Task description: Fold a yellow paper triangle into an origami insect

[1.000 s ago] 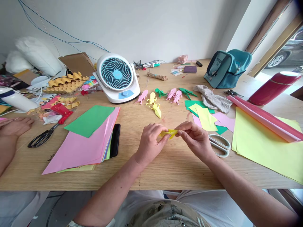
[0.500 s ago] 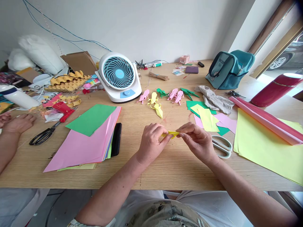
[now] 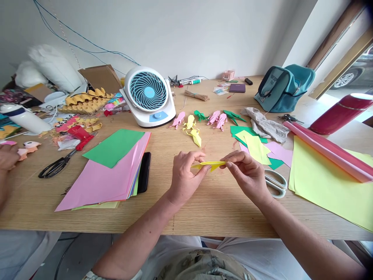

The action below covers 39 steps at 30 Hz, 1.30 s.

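Note:
Between my two hands, low over the wooden table (image 3: 163, 210), is a narrow folded yellow paper (image 3: 214, 165). My left hand (image 3: 188, 171) holds its left part near the thumb tip, with the index finger lifted slightly behind. My right hand (image 3: 246, 173) pinches the right end between thumb and fingers. Beyond them lie folded paper figures: yellow ones (image 3: 194, 137), pink ones (image 3: 220, 121) and green ones (image 3: 233, 116). White-handled scissors (image 3: 276, 183) rest beside my right hand.
Paper sheets (image 3: 107, 175) and a black phone (image 3: 144, 173) lie left; black-handled scissors (image 3: 54, 167) are farther left. A fan (image 3: 148, 95) stands behind. Yellow sheets (image 3: 326, 182), a red bottle (image 3: 340, 113) and a teal bag (image 3: 284, 87) are right. Another person's hand (image 3: 7, 157) is far left.
My left index finger has lifted, and more of the yellow paper shows between my hands. The other person's hand has moved left, and small pink-orange pieces now show beside it.

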### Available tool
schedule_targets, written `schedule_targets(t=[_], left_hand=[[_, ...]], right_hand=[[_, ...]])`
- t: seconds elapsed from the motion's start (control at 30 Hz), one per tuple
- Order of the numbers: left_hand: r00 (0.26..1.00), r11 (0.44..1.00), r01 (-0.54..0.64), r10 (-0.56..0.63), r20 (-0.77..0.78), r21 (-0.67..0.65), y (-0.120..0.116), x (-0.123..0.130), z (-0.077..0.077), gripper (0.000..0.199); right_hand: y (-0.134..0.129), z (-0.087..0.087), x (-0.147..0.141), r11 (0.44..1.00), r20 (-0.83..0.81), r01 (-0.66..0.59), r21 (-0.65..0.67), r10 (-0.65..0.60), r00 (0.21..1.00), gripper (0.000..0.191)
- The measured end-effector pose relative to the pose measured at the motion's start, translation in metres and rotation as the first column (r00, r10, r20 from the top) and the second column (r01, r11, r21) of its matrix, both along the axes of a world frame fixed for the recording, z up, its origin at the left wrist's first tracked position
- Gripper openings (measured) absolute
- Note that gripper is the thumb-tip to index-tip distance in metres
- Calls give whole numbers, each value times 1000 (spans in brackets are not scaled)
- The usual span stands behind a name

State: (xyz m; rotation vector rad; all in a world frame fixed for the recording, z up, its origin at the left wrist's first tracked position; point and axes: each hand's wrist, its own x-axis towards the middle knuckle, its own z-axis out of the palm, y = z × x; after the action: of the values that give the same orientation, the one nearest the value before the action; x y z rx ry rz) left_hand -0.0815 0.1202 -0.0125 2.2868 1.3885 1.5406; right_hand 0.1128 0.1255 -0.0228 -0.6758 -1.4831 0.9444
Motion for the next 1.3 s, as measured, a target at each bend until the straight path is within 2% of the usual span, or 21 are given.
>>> schedule_targets(t=[0.07,0.2,0.53,0.73,0.83,0.93,1.07,1.2,1.3], left_hand=[[999,1000,9,-9,-33,-3,0,0,2,24],[997,999,29,-30,-64,-14,1,0,3,10],[993,993,96,-91,73,-68,2,-3,1,13],[972,975,213,-205,114,-61,2,-3,6,11],[966,966,245,-236,105,-79,2,-2,8,13],[973,969,231,-230,24,-87,1,0,7,7],[981,982,169,-176,-80,-90,1,1,3,11],[979,990,130,-138,-152,-60,0,2,0,13],[972,992,119,-126,-200,-47,-2,3,1,17]], right_hand=[[-1,0,-1,1000,4,2,6,-2,1000,7],[-1,0,-1,1000,16,-5,24,5,1000,6],[3,-2,1,999,-30,4,-43,-6,1000,3],[6,-4,1,991,-100,-34,-128,22,995,4],[6,-3,0,991,-97,-44,-128,32,995,7],[5,-4,-2,994,-35,-43,-98,39,999,9],[2,-8,-4,996,123,-78,-37,82,989,8],[0,-7,-6,997,254,-25,74,5,967,8],[-1,-4,-6,994,284,-3,106,-27,958,10]])
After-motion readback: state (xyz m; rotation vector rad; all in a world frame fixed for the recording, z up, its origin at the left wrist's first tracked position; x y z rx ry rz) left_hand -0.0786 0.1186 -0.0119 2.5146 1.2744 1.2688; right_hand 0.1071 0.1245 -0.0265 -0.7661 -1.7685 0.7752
